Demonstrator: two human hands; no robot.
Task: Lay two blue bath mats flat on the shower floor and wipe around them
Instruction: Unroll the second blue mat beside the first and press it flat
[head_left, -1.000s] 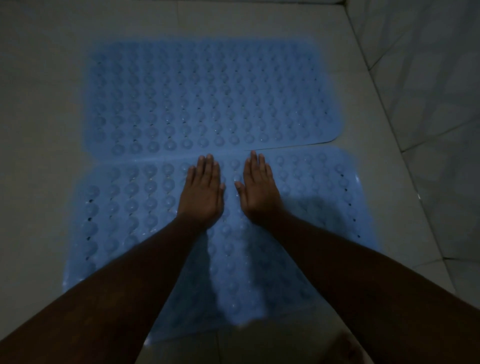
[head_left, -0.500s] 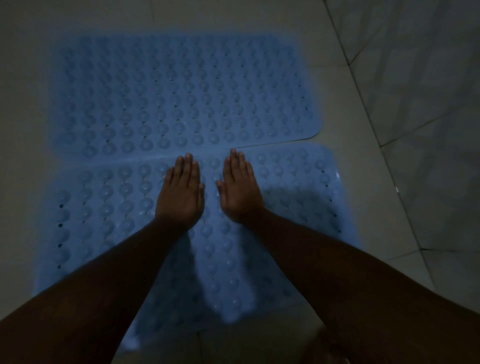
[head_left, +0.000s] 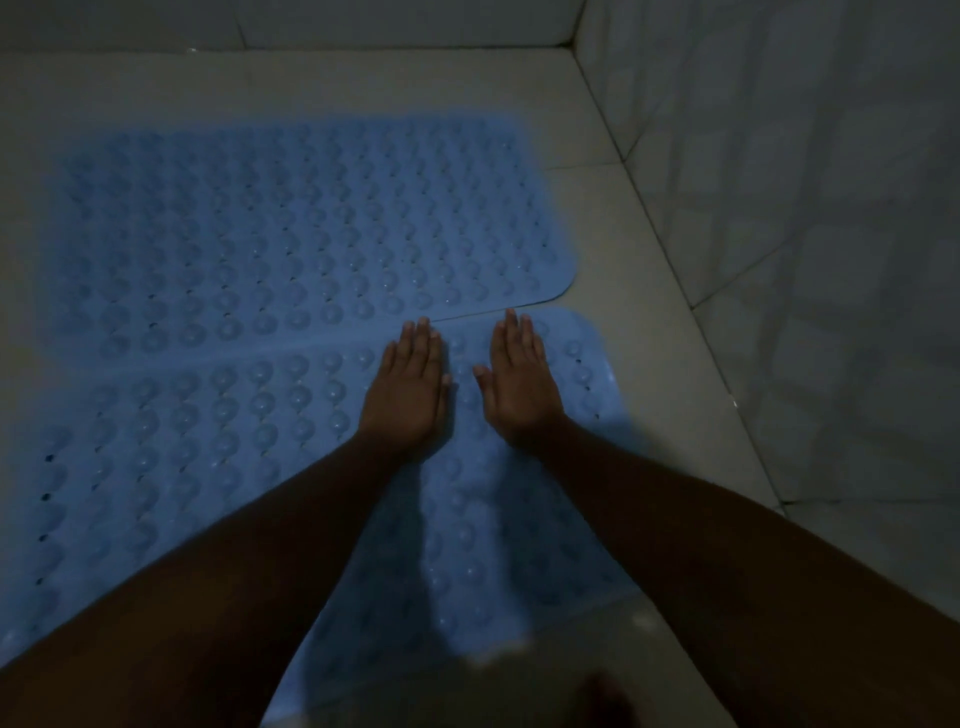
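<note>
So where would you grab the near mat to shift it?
Probably its rounded far-right corner, pinched from the bare floor side: the near mat lies flat under the left hand and right hand, and the far mat borders its far edge.

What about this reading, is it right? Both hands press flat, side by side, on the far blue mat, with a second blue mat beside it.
Not quite. The head view shows the left hand and right hand pressing flat, side by side, on the near blue mat; the far blue mat is the one beside it.
</note>
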